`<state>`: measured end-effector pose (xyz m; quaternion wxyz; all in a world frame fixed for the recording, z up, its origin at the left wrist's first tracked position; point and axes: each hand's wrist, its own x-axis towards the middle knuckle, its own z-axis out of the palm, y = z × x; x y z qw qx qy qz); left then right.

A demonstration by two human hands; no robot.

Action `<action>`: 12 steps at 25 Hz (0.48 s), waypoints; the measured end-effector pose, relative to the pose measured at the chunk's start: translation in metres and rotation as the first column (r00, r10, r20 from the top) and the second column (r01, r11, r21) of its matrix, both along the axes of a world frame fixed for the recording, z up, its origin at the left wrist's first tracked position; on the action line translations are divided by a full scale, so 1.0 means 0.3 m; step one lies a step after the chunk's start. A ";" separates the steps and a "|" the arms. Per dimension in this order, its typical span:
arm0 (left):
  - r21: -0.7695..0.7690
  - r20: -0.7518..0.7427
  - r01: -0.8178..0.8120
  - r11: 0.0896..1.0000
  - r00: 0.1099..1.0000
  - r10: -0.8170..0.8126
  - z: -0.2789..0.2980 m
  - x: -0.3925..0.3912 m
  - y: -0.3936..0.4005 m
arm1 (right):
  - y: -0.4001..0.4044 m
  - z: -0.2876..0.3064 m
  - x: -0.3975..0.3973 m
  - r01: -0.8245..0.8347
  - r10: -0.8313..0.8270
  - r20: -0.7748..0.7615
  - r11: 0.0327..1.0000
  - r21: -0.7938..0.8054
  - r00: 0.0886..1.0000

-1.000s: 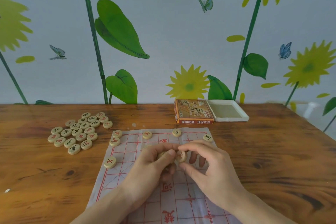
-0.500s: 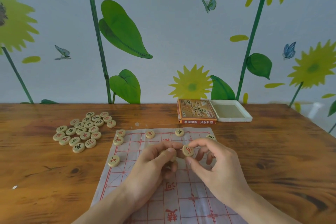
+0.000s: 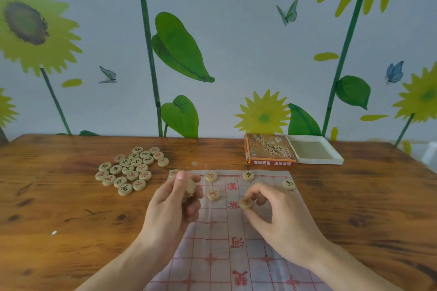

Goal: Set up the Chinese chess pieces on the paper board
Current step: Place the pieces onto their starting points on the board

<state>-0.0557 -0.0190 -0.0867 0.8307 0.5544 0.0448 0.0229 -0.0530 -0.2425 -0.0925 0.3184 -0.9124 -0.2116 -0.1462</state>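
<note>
**Hands part over the board, each with pieces**

Half a second before, both hands met at the board's middle; now they had drawn apart, and a red-marked piece lay on the board where none showed earlier.

The tabletop carried the paper board, chosen here as landmark. The box and its white tray sat beyond the board's far right corner, likely set aside to keep the grid free. The left hand, over the board's far left part, was curled round a small stack of pieces, seemingly a ready supply. The right hand, near the board's centre, pinched one red-marked piece between thumb and fingertips, probably to lower it onto a crossing.

Off the board's far left corner lay the loose pile, roughly twenty-one pieces. On the board I counted four plainly, with a fifth part-hidden behind the left hand.
</note>
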 end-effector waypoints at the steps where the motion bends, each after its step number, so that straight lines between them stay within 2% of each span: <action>1: 0.007 0.000 -0.006 1.000 1.000 0.006 -0.001 -0.007 0.011 | 0.031 0.013 0.013 -0.009 0.009 -0.012 1.000 0.001 1.000; 7: 0.070 -0.008 0.008 0.998 1.000 -0.007 -0.025 -0.032 0.022 | 0.194 0.024 0.064 -0.032 0.032 0.010 0.999 0.036 0.999; 10: 0.046 -0.017 0.030 0.998 0.999 -0.030 -0.039 -0.029 0.025 | 0.201 -0.011 0.036 -0.070 0.071 0.002 0.996 -0.063 0.997; 12: 0.026 -0.023 0.048 0.999 0.999 -0.048 -0.041 -0.021 0.031 | 0.188 -0.027 0.027 -0.107 0.108 0.001 0.992 -0.072 0.994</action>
